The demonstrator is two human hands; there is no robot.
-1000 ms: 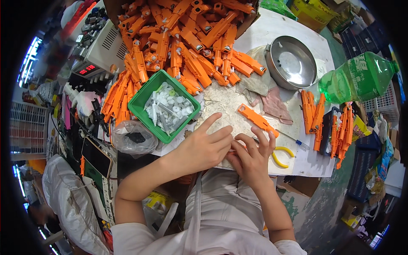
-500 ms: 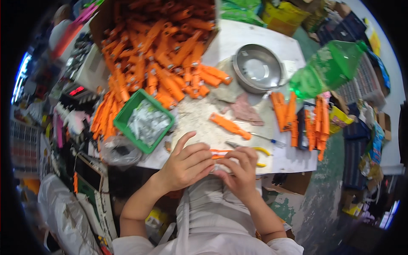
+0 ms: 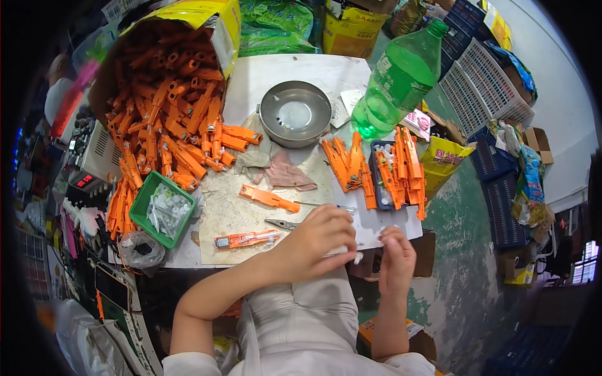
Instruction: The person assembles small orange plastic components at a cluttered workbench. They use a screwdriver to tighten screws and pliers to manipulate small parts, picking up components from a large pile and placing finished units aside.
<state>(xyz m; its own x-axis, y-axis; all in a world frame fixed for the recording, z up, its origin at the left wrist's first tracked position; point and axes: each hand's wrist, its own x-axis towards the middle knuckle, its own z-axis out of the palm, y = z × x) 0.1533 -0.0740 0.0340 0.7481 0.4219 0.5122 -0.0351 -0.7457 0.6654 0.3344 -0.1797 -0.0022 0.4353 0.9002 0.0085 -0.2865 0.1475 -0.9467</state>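
Observation:
My left hand [image 3: 316, 243] reaches across the table's front edge with curled fingers, and small white plastic pieces [image 3: 358, 257] show by its fingertips. To its right, my right hand [image 3: 397, 258] is raised in a pinch on a tiny white piece [image 3: 381, 230]. An orange plastic housing [image 3: 244, 239] with light-coloured parts inside lies on the worn board [image 3: 219, 207], left of my left hand. Farther back lies another orange plastic shell [image 3: 269, 198]. Pliers [image 3: 281, 224], partly hidden by my left hand, and a thin screwdriver [image 3: 320, 204] lie beside it.
Orange shells [image 3: 169, 106] spill from a large box at the far left. A green basket [image 3: 157, 236] holds white pieces. A metal bowl [image 3: 295, 114], pink cloth [image 3: 288, 172] and green bottle [image 3: 398, 81] stand behind. More orange shells [image 3: 411, 169] rest on a dark tray at right.
The orange housing that both hands held now lies on the board. My hands have moved right relative to it and apart, with small white pieces at the fingers. The view has shifted rightward.

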